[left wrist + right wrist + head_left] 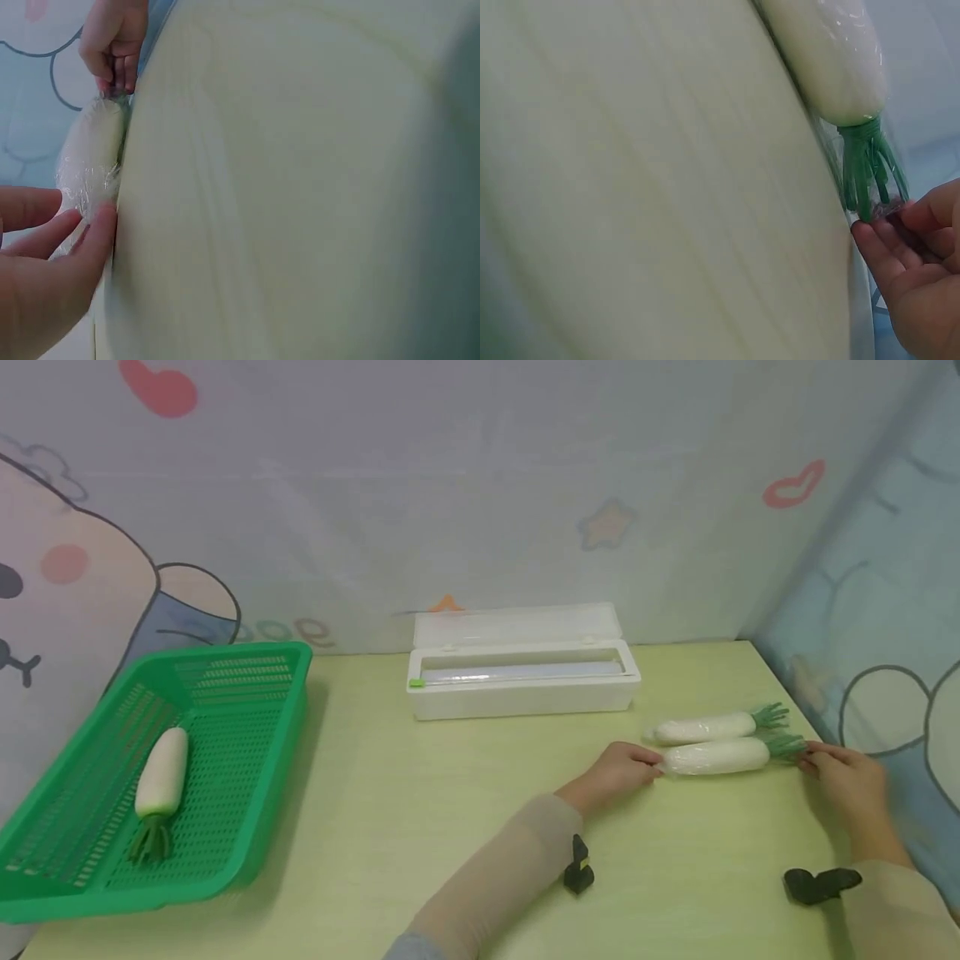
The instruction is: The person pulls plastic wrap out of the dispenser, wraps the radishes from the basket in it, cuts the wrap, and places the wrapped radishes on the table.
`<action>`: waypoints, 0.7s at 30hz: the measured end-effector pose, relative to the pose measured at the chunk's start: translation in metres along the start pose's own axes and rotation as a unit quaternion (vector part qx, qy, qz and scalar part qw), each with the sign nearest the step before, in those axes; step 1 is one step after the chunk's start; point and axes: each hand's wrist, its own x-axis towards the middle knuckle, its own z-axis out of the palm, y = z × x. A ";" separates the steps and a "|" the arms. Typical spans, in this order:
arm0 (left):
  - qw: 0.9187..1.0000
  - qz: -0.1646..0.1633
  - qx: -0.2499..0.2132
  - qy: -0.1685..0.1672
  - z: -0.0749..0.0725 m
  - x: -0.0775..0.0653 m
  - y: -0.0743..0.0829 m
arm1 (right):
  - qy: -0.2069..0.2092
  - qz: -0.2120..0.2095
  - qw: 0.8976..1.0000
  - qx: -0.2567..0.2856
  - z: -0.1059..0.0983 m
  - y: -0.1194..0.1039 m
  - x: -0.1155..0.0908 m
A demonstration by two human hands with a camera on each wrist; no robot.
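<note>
A white radish (pixel 716 757) in clear plastic wrap lies on the table at the right, its green leaf stubs (pixel 866 169) pointing right. At its root end my left hand (pixel 618 772) pinches the gathered wrap between thumb and fingers. My right hand (pixel 847 781) pinches the wrap just past the leaves at the other end. In the left wrist view, shiny creased film covers the radish (pixel 94 146) between both hands. Right behind it lies a second wrapped radish (pixel 705 728), parallel to the first.
A white wrap dispenser box (pixel 525 700) with its lid (pixel 517 625) raised stands at the back middle, a roll inside. On the left, a green plastic basket (pixel 281 752) holds one unwrapped radish (pixel 162 772). A printed curtain (pixel 450 485) hangs behind the table (pixel 390 827).
</note>
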 end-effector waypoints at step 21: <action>0.991 0.080 0.106 -0.009 -0.066 -0.020 0.018 | 0.104 -0.265 0.915 -0.285 0.020 -0.042 -0.006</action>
